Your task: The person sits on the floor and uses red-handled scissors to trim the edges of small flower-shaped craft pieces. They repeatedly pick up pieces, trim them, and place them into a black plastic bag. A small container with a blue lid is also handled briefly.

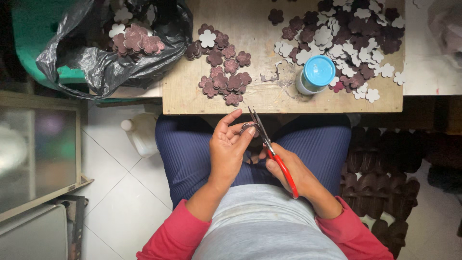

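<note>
Trimming a small flower cutout point(249, 128) over my lap.

My left hand point(229, 150) pinches it; my right hand point(288, 169) clamps red-handled scissors point(269, 147), blades parted. Below the worktop point(250, 38) edge, a slip could nick my fingertips point(251, 131).

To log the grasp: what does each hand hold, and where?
Right hand: scissors by red handles. Left hand: small flower piece, pinched at fingertips.

Board point(250, 103) spans the lap, flower cutouts heaped at its far right point(346, 38) and clustered left of centre point(224, 72), capped jar point(315, 74) between them, bag point(106, 62) of more cutouts off the board's left edge, both hands point(231, 149) point(288, 171) with scissors point(269, 149) just below its near edge.
</note>
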`<state>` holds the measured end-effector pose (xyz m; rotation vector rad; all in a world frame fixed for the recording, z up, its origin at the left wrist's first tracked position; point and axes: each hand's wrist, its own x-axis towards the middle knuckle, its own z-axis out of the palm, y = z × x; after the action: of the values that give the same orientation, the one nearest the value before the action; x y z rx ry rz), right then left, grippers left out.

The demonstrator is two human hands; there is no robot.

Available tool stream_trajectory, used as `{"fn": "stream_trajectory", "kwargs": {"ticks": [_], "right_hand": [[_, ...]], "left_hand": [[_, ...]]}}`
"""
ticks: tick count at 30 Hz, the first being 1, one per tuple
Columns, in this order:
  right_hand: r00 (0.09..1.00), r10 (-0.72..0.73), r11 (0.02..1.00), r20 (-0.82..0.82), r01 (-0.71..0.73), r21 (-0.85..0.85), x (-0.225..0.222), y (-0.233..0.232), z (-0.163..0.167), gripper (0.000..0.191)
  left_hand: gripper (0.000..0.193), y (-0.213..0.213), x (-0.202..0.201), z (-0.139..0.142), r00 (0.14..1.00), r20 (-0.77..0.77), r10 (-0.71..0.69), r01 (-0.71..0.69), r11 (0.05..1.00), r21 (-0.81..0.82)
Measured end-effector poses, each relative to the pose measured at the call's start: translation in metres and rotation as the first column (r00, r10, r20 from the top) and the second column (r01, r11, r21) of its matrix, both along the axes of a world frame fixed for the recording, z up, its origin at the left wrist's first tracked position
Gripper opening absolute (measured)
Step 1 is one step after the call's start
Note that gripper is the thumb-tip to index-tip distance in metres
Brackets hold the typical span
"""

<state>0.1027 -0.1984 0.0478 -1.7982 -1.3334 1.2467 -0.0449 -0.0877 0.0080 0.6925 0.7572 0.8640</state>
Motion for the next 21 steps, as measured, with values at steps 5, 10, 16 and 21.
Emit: {"fn": "stream_trajectory", "kwargs": {"ticks": [5,10,16,21], "right_hand": [[1.0,0.0,0.998,-0.009,0.001,0.066,-0.002,-0.001,0.0,0.036],[1.0,0.0,1.0,-0.021,0.0,0.008,-0.004,-0.001,0.0,0.034],[0.999,0.019,0.999,-0.031,-0.018,0.039,-0.003,-0.006,-0.004,0.034],[1.0,0.011,1.0,0.002,-0.011,0.025,-0.001,-0.01,-0.008,0.042]], "left_hand": [[0.053,-0.005,0.001,-0.001,1.0,0.0,0.024,-0.024,0.999,-0.025],[0.051,-0.009,0.0,-0.005,1.0,0.012,0.02,-0.02,1.0,-0.007],[0.05,-0.012,0.001,-0.01,0.999,0.037,0.021,-0.02,1.0,-0.009],[0.047,-0.011,-0.001,-0.008,0.999,-0.035,-0.005,0.006,1.0,0.021]]}}
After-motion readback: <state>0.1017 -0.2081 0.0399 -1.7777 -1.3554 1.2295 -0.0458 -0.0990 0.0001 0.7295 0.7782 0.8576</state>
